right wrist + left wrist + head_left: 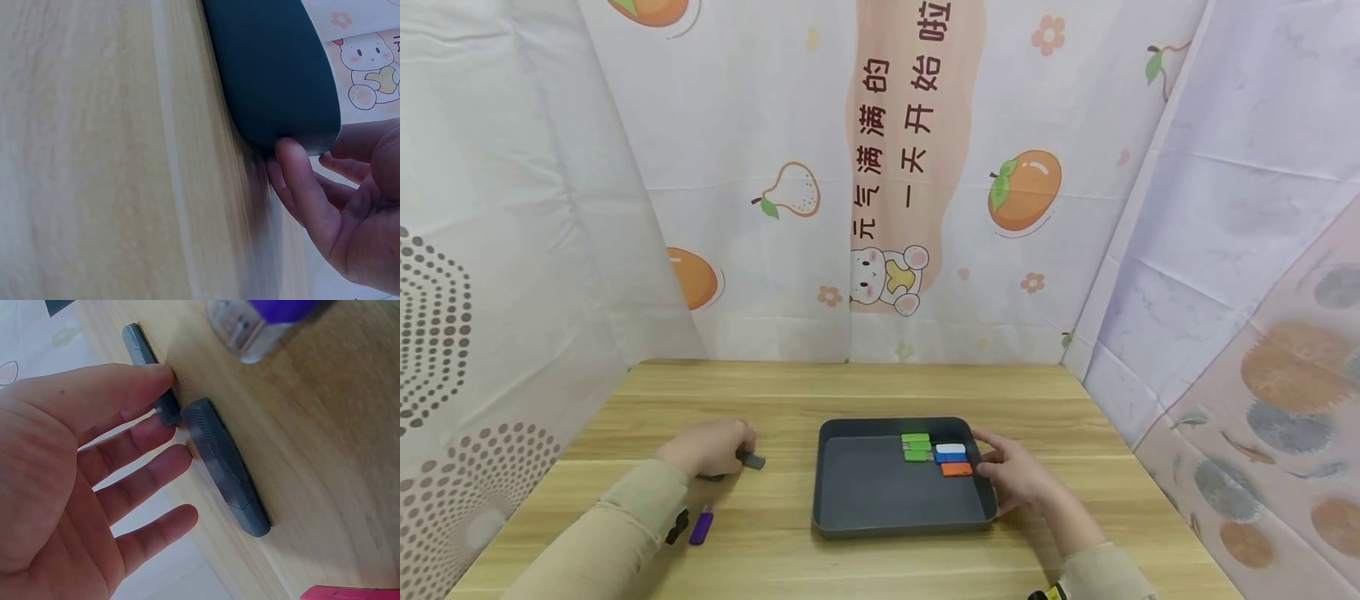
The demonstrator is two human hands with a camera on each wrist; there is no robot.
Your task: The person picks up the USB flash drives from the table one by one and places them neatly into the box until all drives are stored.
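Grey stick (139,345) pinched between thumb and forefinger of my left hand (713,444); a second stick (225,465) lies just beside that hand.

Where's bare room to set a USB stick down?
In the tray, the left half and the front. On the table, the strip between tray and back curtain, and the gap between purple stick and tray. Crowded: the tray's back right, where colored sticks cluster, and around the left hand, beside dark sticks.
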